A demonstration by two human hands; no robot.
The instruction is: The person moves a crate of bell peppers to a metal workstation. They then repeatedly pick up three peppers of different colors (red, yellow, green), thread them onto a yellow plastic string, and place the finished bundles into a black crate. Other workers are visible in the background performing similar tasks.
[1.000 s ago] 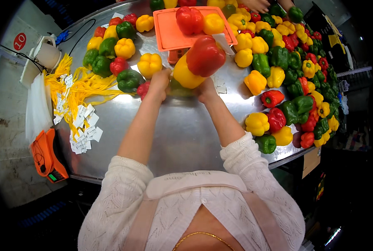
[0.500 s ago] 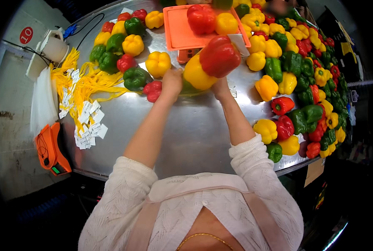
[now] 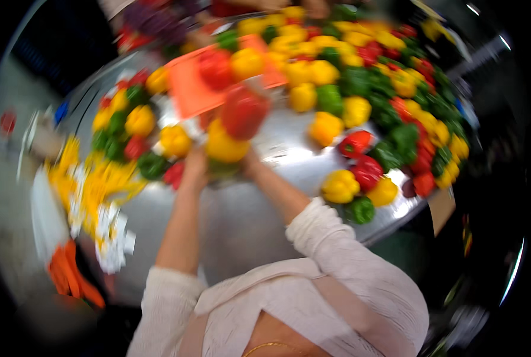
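Observation:
A column of bell peppers is held upright between my two hands: a large red bell pepper [image 3: 246,113] on top, a yellow bell pepper [image 3: 222,143] under it, and something green, partly hidden, below. My left hand [image 3: 196,166] grips the lower part from the left. On the other side my right hand [image 3: 252,165] closes on it too. Motion blurs the fingers, and they are mostly hidden. Just beyond the column is an orange tray [image 3: 188,89] that bears a red pepper [image 3: 215,68] and a yellow pepper [image 3: 247,63].
On the metal table [image 3: 236,220], loose peppers lie left of the tray. A big heap of mixed peppers [image 3: 355,80] covers the right side. Yellow straps with white tags [image 3: 93,184] hang at the left edge. Another person's hand [image 3: 203,35] shows at the far side.
My view has turned and blurred, so the table appears shifted left and tilted. Both hands still hold the pepper column. Another person's hands and some purple material now show at the far edge.

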